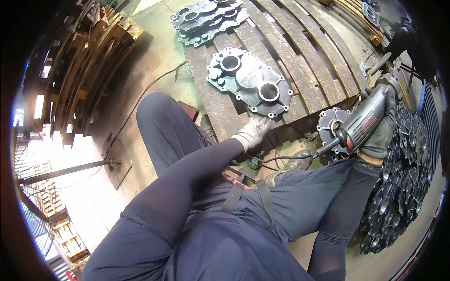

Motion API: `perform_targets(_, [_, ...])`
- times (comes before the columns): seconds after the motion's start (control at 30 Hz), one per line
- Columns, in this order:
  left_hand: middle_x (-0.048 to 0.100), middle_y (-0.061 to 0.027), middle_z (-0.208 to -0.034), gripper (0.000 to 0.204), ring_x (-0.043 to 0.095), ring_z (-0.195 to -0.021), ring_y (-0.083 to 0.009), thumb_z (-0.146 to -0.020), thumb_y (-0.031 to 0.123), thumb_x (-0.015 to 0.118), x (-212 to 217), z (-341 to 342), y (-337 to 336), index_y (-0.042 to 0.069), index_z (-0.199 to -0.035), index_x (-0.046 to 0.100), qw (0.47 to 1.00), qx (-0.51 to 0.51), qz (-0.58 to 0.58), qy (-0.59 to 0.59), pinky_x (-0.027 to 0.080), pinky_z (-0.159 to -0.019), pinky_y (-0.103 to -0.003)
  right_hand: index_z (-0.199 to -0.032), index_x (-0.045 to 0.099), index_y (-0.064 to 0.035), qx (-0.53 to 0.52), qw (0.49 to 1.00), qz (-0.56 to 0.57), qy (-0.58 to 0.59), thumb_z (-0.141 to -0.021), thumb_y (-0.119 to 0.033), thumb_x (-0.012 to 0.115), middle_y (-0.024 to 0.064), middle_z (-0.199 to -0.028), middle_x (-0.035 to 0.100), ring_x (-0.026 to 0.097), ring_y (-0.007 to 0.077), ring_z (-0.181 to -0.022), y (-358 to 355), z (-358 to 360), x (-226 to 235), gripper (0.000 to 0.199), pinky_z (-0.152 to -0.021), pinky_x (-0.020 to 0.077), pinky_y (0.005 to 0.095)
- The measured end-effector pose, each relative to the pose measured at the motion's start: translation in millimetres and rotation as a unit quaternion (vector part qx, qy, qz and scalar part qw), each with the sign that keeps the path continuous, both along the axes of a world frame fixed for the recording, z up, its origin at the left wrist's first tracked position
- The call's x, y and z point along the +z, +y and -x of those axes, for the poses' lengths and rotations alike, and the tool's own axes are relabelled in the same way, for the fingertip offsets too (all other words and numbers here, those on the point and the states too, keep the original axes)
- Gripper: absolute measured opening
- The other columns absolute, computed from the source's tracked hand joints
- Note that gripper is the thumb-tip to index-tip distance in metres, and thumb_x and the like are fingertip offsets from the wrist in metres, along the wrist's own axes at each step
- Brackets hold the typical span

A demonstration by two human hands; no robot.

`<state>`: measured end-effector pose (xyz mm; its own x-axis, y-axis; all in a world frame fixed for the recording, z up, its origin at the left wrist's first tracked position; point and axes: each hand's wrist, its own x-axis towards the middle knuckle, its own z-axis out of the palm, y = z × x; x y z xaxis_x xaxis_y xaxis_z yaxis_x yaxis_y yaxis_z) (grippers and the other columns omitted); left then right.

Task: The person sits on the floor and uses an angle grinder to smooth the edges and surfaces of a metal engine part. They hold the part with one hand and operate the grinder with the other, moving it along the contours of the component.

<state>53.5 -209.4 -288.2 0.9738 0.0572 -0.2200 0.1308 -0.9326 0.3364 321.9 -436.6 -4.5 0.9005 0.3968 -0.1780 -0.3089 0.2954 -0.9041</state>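
A grey cast-metal cover [251, 77] with two large round holes and bolt bosses around its rim lies flat on the wooden slats. My left hand [255, 132], in a white glove, grips the cover's near edge; its fingertips are partly hidden. In a dark glove, my right hand [378, 136] is wrapped around a corded angle grinder [364, 117], held up at the right with its head pointing away from me. Beneath the grinder, another metal cover [330, 122] is partly hidden.
More covers [206, 21] lie stacked at the pallet's [300, 61] far left. A large pile of dark castings [398, 182] stands at the right. Wooden pallets [89, 70] are stacked at the left. The grinder's cord [276, 161] passes near my shoe [297, 161]; another cable [145, 91] crosses the floor.
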Motion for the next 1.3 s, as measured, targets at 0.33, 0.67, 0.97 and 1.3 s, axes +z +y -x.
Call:
perform_targets(0.33, [0.034, -0.0282, -0.182, 0.071, 0.03, -0.171, -0.0445, -0.108, 0.019, 0.046, -16.6, 9.4, 50.8, -0.004, -0.174, 0.034, 0.951, 0.284, -0.1, 0.068, 0.028, -0.135, -0.054, -0.142, 0.066, -0.0074, -0.021, 0.998, 0.037, -0.049, -0.11, -0.054, 0.072, 0.0093, -0.11, 0.078, 0.078, 0.0181, -0.097, 25.2, 3.4, 3.9, 0.056, -0.078, 0.0671, 0.0303])
perform_targets(0.67, [0.045, -0.0264, -0.174, 0.078, 0.046, -0.159, -0.0423, -0.1, 0.026, 0.069, -10.1, 2.1, 37.8, -0.002, -0.168, 0.044, 0.931, 0.361, -0.055, -0.019, 0.034, -0.13, -0.056, -0.139, 0.065, -0.0033, -0.024, 0.998, 0.057, -0.018, -0.108, -0.055, 0.075, 0.0123, -0.108, 0.078, 0.079, 0.0184, -0.092, 54.9, 17.5, 10.2, 0.061, -0.073, 0.0686, 0.0302])
perform_targets(0.97, [0.041, -0.0281, -0.178, 0.08, 0.041, -0.164, -0.0417, -0.103, 0.02, 0.056, -32.7, 0.8, 46.6, -0.004, -0.175, 0.031, 0.932, 0.348, -0.103, 0.013, 0.032, -0.13, -0.057, -0.136, 0.064, -0.0015, 0.006, 0.998, 0.063, -0.013, -0.106, -0.056, 0.077, 0.0147, -0.105, 0.077, 0.079, 0.0185, -0.087, 75.3, 23.5, 3.5, 0.064, -0.069, 0.0692, 0.0302])
perform_targets(1.3, [0.038, -0.0259, -0.18, 0.068, 0.032, -0.169, -0.0417, -0.103, 0.02, 0.057, -7.1, 9.4, 39.5, -0.003, -0.166, 0.047, 0.946, 0.319, -0.052, 0.022, 0.026, -0.135, -0.056, -0.135, 0.063, -0.0017, 0.037, 0.995, 0.089, -0.012, -0.105, -0.054, 0.077, 0.0138, -0.106, 0.077, 0.079, 0.0194, -0.091, 79.7, 24.6, -2.5, 0.061, -0.075, 0.0687, 0.0309])
